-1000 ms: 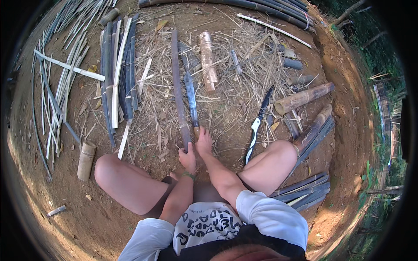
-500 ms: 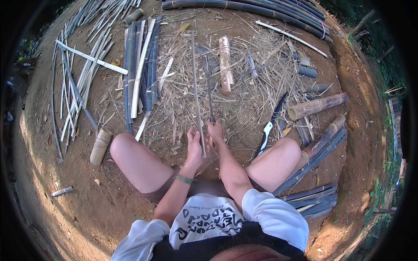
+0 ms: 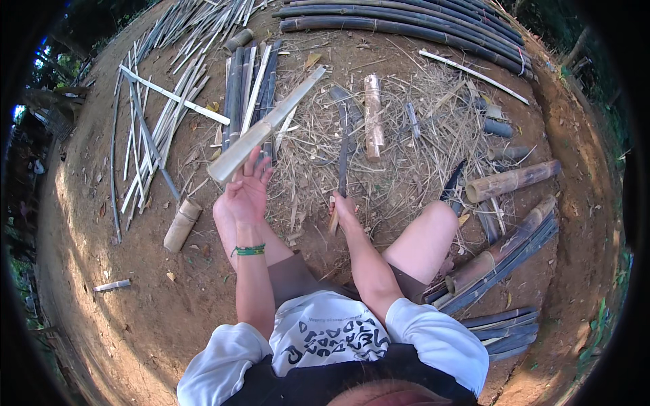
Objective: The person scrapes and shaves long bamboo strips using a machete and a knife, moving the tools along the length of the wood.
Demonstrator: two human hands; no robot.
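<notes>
Bamboo strip [image 3: 252,140]: I see it slanting beyond the left hand [image 3: 248,196], across the dark slats [image 3: 235,95] in view.
Left fingers: parted, palm up; contact unclear.
Right hand [image 3: 343,208]: wrapped round the knife [image 3: 343,159].
Risk: I judge a loose hold could drop the strip.

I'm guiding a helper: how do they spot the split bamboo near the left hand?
Start at the long dark poles, far side. Left of them lies a bundle of strips. Slanting across its near end, by the left hand, is the split bamboo, clearly broader than those strips.
</notes>
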